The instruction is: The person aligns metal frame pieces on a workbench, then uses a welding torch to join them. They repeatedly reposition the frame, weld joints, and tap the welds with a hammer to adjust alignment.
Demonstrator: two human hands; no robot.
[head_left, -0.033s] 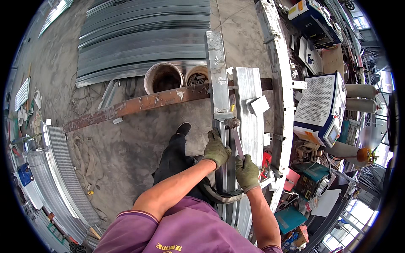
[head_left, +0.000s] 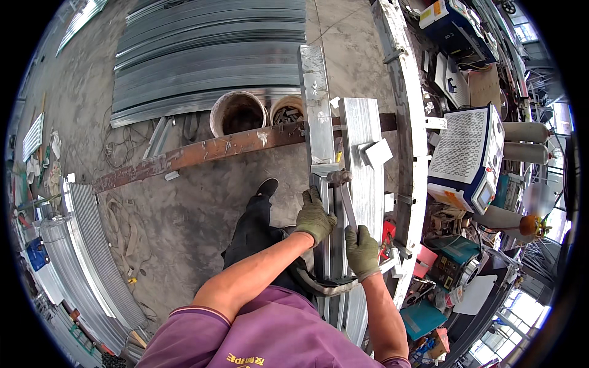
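Note:
My right hand (head_left: 362, 253), in a green work glove, is closed around the handle of a hammer (head_left: 348, 208). The hammer's head lies over the end of a grey metal profile (head_left: 321, 260), near its joint with a wider silver beam (head_left: 318, 116). My left hand (head_left: 316, 221), gloved alike, grips the left side of that profile just nearer to me than the hammer head. Its fingertips point away from me, and its underside is hidden. Right of the profile, a broad silver beam (head_left: 362, 129) carries a small white square piece (head_left: 378, 153).
A rusty steel beam (head_left: 202, 154) crosses under the work. Behind it stand two buckets, one whitish (head_left: 216, 119) and one holding metal scraps (head_left: 286, 115). Long metal sheets (head_left: 208, 61) lie beyond. A pale rail (head_left: 410, 147) and a white-and-blue machine (head_left: 460, 147) stand on the right.
The hammer and my right hand have shifted slightly to the right. My left hand and the metal profile have stayed in place.

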